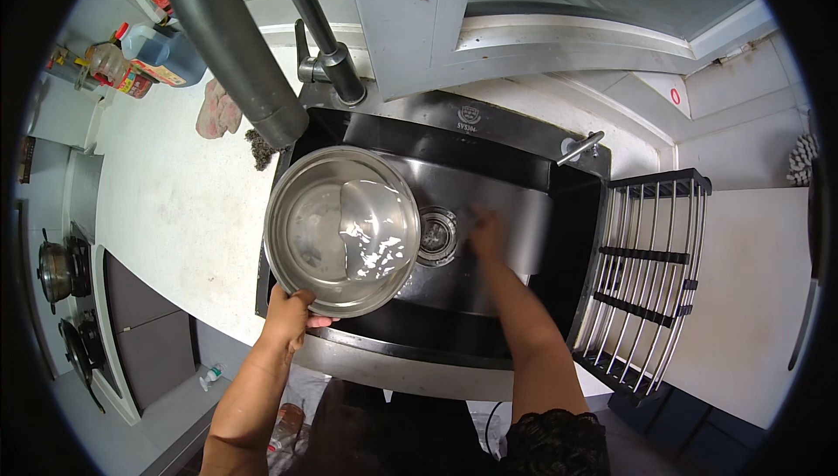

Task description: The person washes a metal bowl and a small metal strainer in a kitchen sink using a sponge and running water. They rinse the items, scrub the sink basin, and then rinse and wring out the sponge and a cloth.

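A wide round stainless steel basin (pixel 305 214) with some water in it is tilted over the left part of the black sink (pixel 419 336). Its near rim is gripped by my left hand (pixel 288 319), thumb on top and fingers beneath. Down inside the sink, right of the drain (pixel 436 236), my right hand (pixel 489 233) is smeared by motion. Whether its fingers hold anything does not show. Above the basin's far left edge ends the dark faucet spout (pixel 279 122).
A metal roll-up rack (pixel 646 275) lies at the sink's right. On the white counter (pixel 166 188) are a pink rag (pixel 218 111), a dark scouring pad (pixel 260 149) and several bottles (pixel 161 52). A window frame (pixel 559 48) juts in behind the sink. Pans (pixel 57 271) stand far left.
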Demonstrator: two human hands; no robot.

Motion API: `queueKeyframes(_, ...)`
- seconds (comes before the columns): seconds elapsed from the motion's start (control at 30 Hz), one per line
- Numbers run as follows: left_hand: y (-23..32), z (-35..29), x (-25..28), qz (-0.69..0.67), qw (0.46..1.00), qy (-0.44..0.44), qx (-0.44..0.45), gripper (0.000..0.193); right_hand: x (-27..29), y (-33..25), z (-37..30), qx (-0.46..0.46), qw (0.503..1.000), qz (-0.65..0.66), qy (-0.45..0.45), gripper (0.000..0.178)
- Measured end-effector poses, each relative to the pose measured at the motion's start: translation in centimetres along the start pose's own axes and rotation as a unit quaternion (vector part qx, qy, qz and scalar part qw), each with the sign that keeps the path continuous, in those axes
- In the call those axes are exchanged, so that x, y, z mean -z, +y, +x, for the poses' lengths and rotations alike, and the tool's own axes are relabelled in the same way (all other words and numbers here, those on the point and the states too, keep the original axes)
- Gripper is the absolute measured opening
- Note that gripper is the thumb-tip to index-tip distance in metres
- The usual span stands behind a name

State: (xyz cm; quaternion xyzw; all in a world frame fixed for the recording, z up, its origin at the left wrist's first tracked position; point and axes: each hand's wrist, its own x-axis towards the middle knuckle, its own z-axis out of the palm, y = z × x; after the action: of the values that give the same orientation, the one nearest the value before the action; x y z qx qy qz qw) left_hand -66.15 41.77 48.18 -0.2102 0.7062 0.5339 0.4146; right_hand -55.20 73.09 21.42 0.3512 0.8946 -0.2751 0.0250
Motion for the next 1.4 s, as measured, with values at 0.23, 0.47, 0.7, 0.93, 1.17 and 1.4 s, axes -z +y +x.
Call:
queueKeyframes(0.23, -0.6, 1.1, -0.8, -0.086, 0.996, 0.025, -0.009, 0.036, 2.6, 3.3, 4.5, 0.031, 0.937, -0.338, 0.085, 0.028)
queueKeyframes(0.47, -1.7, 2.4, -0.5, -0.101, 0.995, 0.0, 0.005, 0.042, -4.6, -7.6, 3.5, 0.059, 0.997, -0.012, -0.038, 0.03)
queueKeyframes(0.7, -1.0, 0.4, -0.3, -0.107, 0.994, 0.029, 0.002, 0.039, -1.6, -5.8, 7.7, -0.255, 0.621, 0.73, 0.13, 0.049)
queueKeyframes(0.93, -1.7, 0.0, 0.3, -0.089, 0.996, 0.028, -0.005, 0.047, -8.7, -13.6, 13.9, -0.305, 0.647, 0.698, -0.036, 0.034)
queueKeyframes(1.17, -1.7, -0.2, 0.8, -0.104, 0.994, 0.027, -0.012, 0.04, -3.9, -12.3, 12.3, -0.31, 0.521, 0.795, -0.018, 0.032)
queueKeyframes(1.4, -0.3, -0.4, 0.9, -0.032, 0.999, 0.037, 0.009, 0.04, 0.1, -1.9, 11.9, -0.347, 0.555, 0.712, 0.255, 0.036)
